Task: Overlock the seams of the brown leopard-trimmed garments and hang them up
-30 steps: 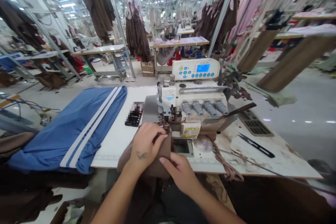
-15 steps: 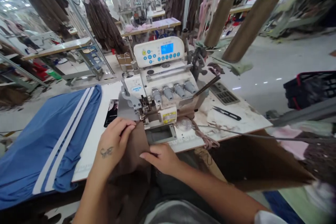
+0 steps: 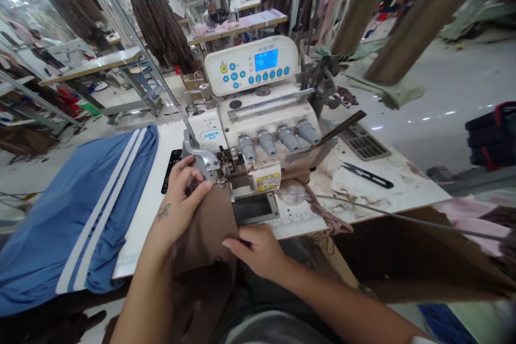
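Brown fabric: as it runs up to the sewing machine (image 3: 253,123), the fabric (image 3: 212,226) lies between the 2 hands
Left hand (image 3: 179,204): flat-pressed on it
Right hand (image 3: 258,250): pinching its edge

Sewing machine (image 3: 215,129): brand "JACK" in blue on the white head; smaller marks beneath it not legible. Control panel (image 3: 226,83): blue screen (image 3: 266,60) reads "6"; yellow button (image 3: 224,69) bears "P"; other button marks too small to read. Yellow label (image 3: 268,182) on the machine's front: print illegible.
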`<action>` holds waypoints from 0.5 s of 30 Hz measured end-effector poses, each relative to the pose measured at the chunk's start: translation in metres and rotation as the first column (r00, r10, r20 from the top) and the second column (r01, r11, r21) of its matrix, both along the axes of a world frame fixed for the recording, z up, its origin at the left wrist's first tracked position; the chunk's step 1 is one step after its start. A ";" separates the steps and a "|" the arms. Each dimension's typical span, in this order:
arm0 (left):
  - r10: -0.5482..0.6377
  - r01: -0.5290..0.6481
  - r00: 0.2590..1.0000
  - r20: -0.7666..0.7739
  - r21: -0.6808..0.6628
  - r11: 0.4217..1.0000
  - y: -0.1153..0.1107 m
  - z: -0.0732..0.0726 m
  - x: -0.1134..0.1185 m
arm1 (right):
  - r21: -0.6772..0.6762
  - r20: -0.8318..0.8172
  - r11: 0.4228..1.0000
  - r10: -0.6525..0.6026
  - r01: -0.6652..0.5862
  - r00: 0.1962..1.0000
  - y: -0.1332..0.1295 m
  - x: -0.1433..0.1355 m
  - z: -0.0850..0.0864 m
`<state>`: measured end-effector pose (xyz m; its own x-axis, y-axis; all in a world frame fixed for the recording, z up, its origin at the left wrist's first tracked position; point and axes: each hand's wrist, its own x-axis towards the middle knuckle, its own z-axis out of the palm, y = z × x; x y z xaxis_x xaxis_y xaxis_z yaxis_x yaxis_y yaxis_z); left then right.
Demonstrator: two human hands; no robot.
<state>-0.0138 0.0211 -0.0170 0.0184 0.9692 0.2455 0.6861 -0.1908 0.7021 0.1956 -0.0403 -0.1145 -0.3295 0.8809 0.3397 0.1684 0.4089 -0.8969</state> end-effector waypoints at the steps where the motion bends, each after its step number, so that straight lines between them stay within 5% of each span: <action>1: -0.012 0.012 1.000 0.005 -0.013 1.000 0.002 0.000 0.001 | 0.002 -0.006 1.000 -0.019 0.019 1.000 0.000 0.001 0.000; 9: -0.024 0.022 0.998 -0.059 -0.041 0.999 0.012 0.003 -0.003 | 0.098 -0.036 0.995 -0.022 0.026 0.999 -0.001 -0.001 0.000; 15: -0.035 0.035 0.998 -0.043 0.001 0.999 0.056 0.000 -0.020 | 0.129 -0.010 0.991 0.019 -0.018 1.000 -0.001 0.001 0.000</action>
